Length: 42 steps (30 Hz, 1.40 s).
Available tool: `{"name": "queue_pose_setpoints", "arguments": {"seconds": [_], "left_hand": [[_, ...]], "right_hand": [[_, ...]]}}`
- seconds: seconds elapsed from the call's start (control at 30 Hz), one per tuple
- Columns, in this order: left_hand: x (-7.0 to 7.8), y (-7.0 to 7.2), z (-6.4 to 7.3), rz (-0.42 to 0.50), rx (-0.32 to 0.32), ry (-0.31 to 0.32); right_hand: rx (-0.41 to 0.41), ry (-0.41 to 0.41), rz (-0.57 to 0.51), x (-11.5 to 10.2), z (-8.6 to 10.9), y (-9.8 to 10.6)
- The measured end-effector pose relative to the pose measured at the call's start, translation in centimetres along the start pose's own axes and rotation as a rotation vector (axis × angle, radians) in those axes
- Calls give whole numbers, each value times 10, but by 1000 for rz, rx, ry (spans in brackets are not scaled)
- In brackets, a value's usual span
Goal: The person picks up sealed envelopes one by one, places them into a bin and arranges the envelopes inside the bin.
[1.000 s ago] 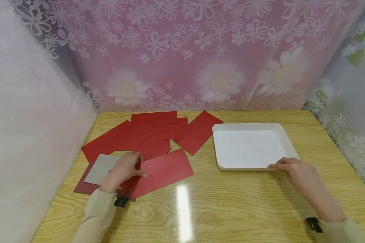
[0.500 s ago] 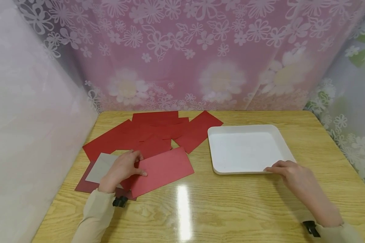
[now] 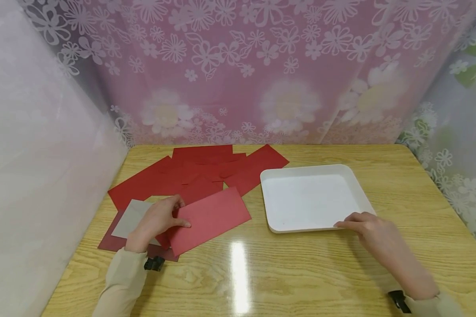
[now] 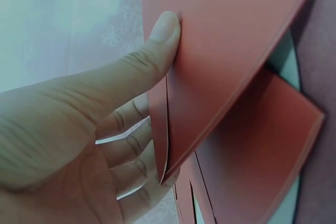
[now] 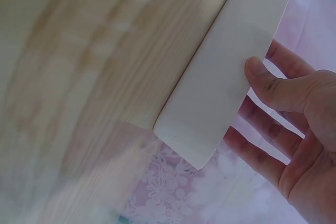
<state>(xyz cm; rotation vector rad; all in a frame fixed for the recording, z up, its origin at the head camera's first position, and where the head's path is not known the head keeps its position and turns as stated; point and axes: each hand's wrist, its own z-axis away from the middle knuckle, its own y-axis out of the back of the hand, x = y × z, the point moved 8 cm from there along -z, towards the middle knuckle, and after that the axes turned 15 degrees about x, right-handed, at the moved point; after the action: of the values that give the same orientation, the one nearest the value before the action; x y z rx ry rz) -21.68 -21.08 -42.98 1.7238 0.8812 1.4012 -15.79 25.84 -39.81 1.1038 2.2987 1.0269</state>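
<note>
My left hand [image 3: 158, 222] pinches the left end of a flat red envelope [image 3: 212, 220], thumb on its near face and fingers behind. In the left wrist view the envelope [image 4: 226, 51] is tilted, with another red piece [image 4: 262, 140] beneath it. My right hand [image 3: 377, 233] grips the near rim of a shallow white tray [image 3: 313, 198] toward its right corner. The right wrist view shows the thumb on the tray's outer wall [image 5: 220, 77] and the fingers over the rim. Nothing lies in the tray.
Several dark red envelopes [image 3: 143, 182] overlap at the back left of the wooden table [image 3: 293, 273]. A grey envelope [image 3: 131, 220] lies on a maroon one [image 3: 107, 242] under my left wrist. A floral curtain [image 3: 238, 79] hangs behind the table's back edge.
My right hand has slid the tray to the left and slightly nearer, turning it a little. The left hand keeps its hold, and the red envelope has shifted slightly up and left.
</note>
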Motion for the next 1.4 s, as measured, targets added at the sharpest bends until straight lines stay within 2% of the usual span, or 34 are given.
{"name": "queue_pose_setpoints", "arguments": {"seconds": [0.63, 0.73, 0.87, 1.0, 1.2, 1.4], "left_hand": [[-3, -2, -1, 22, 5, 25], [-4, -2, -1, 22, 4, 28], [-4, -1, -1, 24, 8, 24], [-4, -1, 0, 26, 14, 18], [-3, 1, 1, 13, 45, -6], [-1, 6, 0, 3, 115, -21]], "right_hand": [[-5, 12, -14, -22, -3, -3], [13, 38, -37, -25, -4, -4], [85, 91, -63, -30, -7, -5], [151, 153, -38, -33, -13, -7], [143, 203, 41, -31, -14, -11], [112, 228, 84, -29, -12, -12]]}}
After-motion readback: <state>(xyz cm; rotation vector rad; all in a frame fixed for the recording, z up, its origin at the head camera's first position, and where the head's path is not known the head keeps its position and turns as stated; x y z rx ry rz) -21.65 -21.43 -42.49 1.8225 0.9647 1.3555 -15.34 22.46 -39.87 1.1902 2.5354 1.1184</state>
